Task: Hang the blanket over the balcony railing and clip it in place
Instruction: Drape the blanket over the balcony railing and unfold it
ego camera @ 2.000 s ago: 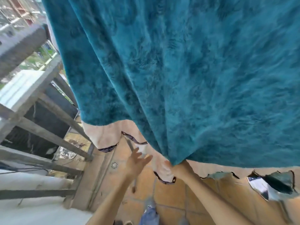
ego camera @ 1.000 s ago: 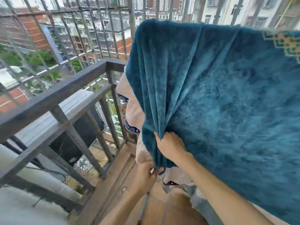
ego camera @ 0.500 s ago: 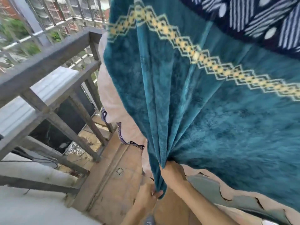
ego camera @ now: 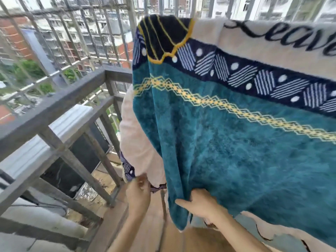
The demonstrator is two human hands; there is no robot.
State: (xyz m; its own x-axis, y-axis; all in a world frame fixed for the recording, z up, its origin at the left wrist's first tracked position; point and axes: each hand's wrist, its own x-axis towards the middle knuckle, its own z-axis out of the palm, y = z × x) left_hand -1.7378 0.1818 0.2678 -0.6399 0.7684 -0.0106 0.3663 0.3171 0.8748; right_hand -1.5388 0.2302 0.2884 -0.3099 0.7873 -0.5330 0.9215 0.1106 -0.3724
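1. Head view showed the blanket [ego camera: 236, 142] draped beside the railing [ego camera: 54, 106].
2. My right hand [ego camera: 201, 204] gripped its teal edge; my left hand [ego camera: 138, 195] pinched the cream layer.
3. I judged that tugging unevenly could slide it off, since no clip was visible.

The blanket [ego camera: 236, 142] hides the railing beneath it, running past the right edge.

left hand [ego camera: 138, 194]: bare, no ring or watch seen | right hand [ego camera: 201, 203]: bare, slim fingers | forearms: no sleeves in view, apparently short-sleeved | nails: too blurred to tell
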